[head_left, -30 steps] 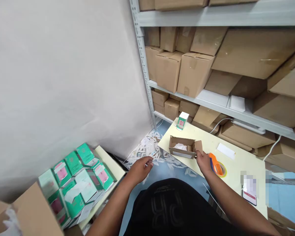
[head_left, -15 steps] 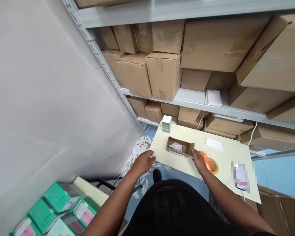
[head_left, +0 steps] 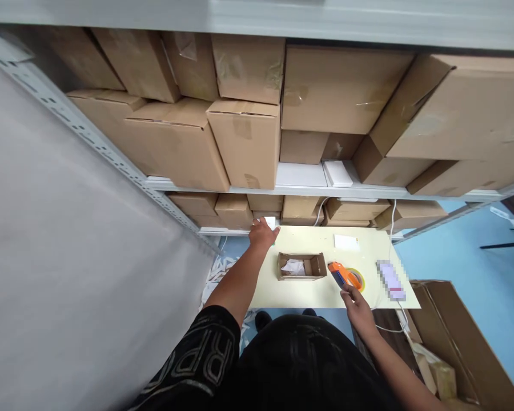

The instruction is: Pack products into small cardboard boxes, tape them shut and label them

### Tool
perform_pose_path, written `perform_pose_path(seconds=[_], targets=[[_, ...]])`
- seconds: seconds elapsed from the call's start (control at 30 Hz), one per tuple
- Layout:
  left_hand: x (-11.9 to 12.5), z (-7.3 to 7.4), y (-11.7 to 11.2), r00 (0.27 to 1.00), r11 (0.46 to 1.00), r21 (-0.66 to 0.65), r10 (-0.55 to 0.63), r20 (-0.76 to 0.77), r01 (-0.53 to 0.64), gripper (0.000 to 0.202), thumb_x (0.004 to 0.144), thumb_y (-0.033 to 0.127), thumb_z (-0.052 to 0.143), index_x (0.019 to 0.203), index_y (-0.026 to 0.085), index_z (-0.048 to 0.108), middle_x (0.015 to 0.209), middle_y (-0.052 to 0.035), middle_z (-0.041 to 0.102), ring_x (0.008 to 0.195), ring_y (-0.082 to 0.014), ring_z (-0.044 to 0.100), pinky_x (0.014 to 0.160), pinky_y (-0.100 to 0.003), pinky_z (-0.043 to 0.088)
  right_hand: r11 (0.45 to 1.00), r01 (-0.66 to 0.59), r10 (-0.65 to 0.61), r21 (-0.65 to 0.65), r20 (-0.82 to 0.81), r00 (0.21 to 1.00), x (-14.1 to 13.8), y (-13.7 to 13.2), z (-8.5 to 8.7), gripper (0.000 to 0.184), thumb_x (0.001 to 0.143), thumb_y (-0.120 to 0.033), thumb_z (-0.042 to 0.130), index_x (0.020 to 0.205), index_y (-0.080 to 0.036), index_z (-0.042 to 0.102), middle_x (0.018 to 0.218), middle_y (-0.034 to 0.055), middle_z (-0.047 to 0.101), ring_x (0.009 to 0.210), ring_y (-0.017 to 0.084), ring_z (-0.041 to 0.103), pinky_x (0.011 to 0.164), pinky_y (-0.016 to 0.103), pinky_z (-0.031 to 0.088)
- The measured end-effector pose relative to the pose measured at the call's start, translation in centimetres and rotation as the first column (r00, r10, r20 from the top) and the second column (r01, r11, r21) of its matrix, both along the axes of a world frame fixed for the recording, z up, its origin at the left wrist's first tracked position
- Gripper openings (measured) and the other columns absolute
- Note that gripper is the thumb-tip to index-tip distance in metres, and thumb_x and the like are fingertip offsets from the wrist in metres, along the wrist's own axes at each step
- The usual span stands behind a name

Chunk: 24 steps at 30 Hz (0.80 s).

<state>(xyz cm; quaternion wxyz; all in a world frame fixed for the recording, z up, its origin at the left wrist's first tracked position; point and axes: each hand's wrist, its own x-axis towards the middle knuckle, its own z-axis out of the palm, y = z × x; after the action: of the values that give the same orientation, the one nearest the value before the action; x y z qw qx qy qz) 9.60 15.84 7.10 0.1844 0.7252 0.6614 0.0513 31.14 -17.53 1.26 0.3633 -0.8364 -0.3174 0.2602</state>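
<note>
My left hand (head_left: 262,234) reaches to the far left corner of the table, its fingers round a small white and green box (head_left: 269,221). The hand hides most of that box. An open brown cardboard box (head_left: 282,275) stands mid-table with crumpled white paper (head_left: 294,267) inside. My right hand (head_left: 358,311) is at the table's front edge, fingers loosely bent and apart, with nothing seen in them. Just beyond its fingertips lies an orange tape dispenser (head_left: 339,275) with a roll of yellow-edged tape (head_left: 358,278).
On the pale table (head_left: 261,294) lie a white card (head_left: 346,242) and a blurred-out phone-like item (head_left: 391,279) with a cable. Shelves (head_left: 300,181) full of cartons rise behind. A large open carton (head_left: 458,331) stands at right, a wall (head_left: 68,257) at left.
My left hand has moved forward from the table's left edge onto the small white and green box. My right hand has left the brown box's flap and drawn back near the tape dispenser.
</note>
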Motion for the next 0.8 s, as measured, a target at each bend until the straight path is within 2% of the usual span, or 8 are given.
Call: perform_pose_path(seconds=[0.07, 0.13, 0.2, 0.3, 0.43, 0.57, 0.67, 0.8], targets=[[0.5, -1.0, 1.4, 1.000, 1.000, -0.018, 0.017, -0.006, -0.017, 0.060, 0.087, 0.053, 0.063, 0.128, 0.012, 0.047, 0.127, -0.0249, 0.058, 0.115, -0.0369, 0.062, 0.093, -0.041, 0.048, 0.999, 0.033, -0.035, -0.033, -0.062, 0.997, 0.0, -0.7, 0.4, 0.049, 0.081, -0.058, 0.060, 0.110, -0.021, 0.072, 0.115, 0.0117, 0.075, 0.103, 0.031, 0.070, 0.084, 0.040, 0.055], [-0.1, -1.9, 2.5, 0.998, 0.999, -0.004, 0.050, 0.029, -0.050, 0.055, 0.086, 0.047, 0.064, 0.126, 0.013, 0.047, 0.121, -0.0231, 0.062, 0.112, -0.0352, 0.065, 0.091, -0.040, 0.048, 0.997, 0.047, -0.053, -0.061, -0.106, 0.993, 0.6, -1.0, 0.6, 0.047, 0.080, -0.058, 0.061, 0.107, -0.022, 0.072, 0.116, 0.0113, 0.075, 0.105, 0.032, 0.070, 0.087, 0.041, 0.054], [-1.6, -2.6, 3.4, 0.988, 0.993, -0.021, 0.120, 0.099, -0.119, 0.051, 0.084, 0.046, 0.065, 0.122, 0.016, 0.048, 0.117, -0.0211, 0.066, 0.109, -0.0342, 0.066, 0.089, -0.039, 0.049, 0.996, 0.035, -0.045, -0.078, -0.127, 0.991, 1.6, -0.8, 0.7, 0.045, 0.079, -0.058, 0.060, 0.105, -0.022, 0.073, 0.115, 0.0105, 0.076, 0.106, 0.032, 0.069, 0.089, 0.043, 0.054], [-4.3, -3.3, 4.1, 0.931, 0.961, -0.092, 0.276, 0.239, -0.261, 0.047, 0.082, 0.044, 0.066, 0.117, 0.019, 0.047, 0.110, -0.0175, 0.070, 0.105, -0.0325, 0.068, 0.084, -0.037, 0.049, 0.996, -0.018, 0.005, -0.089, -0.146, 0.989, 3.0, 0.3, 0.5, 0.045, 0.079, -0.058, 0.060, 0.104, -0.023, 0.073, 0.116, 0.0095, 0.076, 0.105, 0.032, 0.070, 0.090, 0.044, 0.054], [-6.5, -4.3, 3.4, 0.867, 0.921, -0.132, 0.388, 0.311, -0.366, 0.047, 0.078, 0.042, 0.070, 0.113, 0.022, 0.045, 0.102, -0.0133, 0.072, 0.101, -0.0315, 0.068, 0.084, -0.036, 0.049, 0.988, -0.111, 0.096, -0.106, -0.135, 0.986, 4.5, 2.6, 0.0, 0.042, 0.078, -0.056, 0.062, 0.101, -0.024, 0.076, 0.110, 0.0073, 0.077, 0.100, 0.031, 0.071, 0.090, 0.044, 0.055], [-6.7, -5.1, 2.3, 0.815, 0.893, -0.134, 0.448, 0.368, -0.430, 0.046, 0.076, 0.041, 0.072, 0.108, 0.024, 0.043, 0.096, -0.0091, 0.070, 0.101, -0.0304, 0.068, 0.087, -0.038, 0.050, 0.984, -0.178, 0.173, -0.025, -0.125, 0.977, 5.3, 4.6, -0.1, 0.038, 0.079, -0.052, 0.063, 0.099, -0.022, 0.076, 0.108, 0.0079, 0.077, 0.104, 0.031, 0.070, 0.092, 0.045, 0.054], [-6.7, -5.4, 2.0, 0.745, 0.863, -0.158, 0.495, 0.446, -0.479, 0.042, 0.076, 0.038, 0.071, 0.104, 0.024, 0.043, 0.092, -0.0056, 0.067, 0.096, -0.0264, 0.068, 0.085, -0.037, 0.052, 0.979, -0.206, 0.205, -0.001, -0.078, 0.976, 5.1, 5.7, 0.8, 0.038, 0.082, -0.051, 0.061, 0.101, -0.021, 0.075, 0.101, 0.0079, 0.077, 0.097, 0.029, 0.070, 0.090, 0.045, 0.053], [-7.3, -4.8, 1.5, 0.618, 0.827, -0.221, 0.540, 0.571, -0.517, 0.030, 0.083, 0.040, 0.060, 0.100, 0.024, 0.040, 0.093, -0.0029, 0.064, 0.082, -0.0168, 0.068, 0.071, -0.029, 0.057, 0.969, -0.241, 0.245, 0.051, -0.092, 0.965, 3.7, 7.3, 3.0, 0.035, 0.087, -0.049, 0.059, 0.101, -0.021, 0.073, 0.102, 0.0071, 0.076, 0.093, 0.026, 0.069, 0.087, 0.041, 0.054]])
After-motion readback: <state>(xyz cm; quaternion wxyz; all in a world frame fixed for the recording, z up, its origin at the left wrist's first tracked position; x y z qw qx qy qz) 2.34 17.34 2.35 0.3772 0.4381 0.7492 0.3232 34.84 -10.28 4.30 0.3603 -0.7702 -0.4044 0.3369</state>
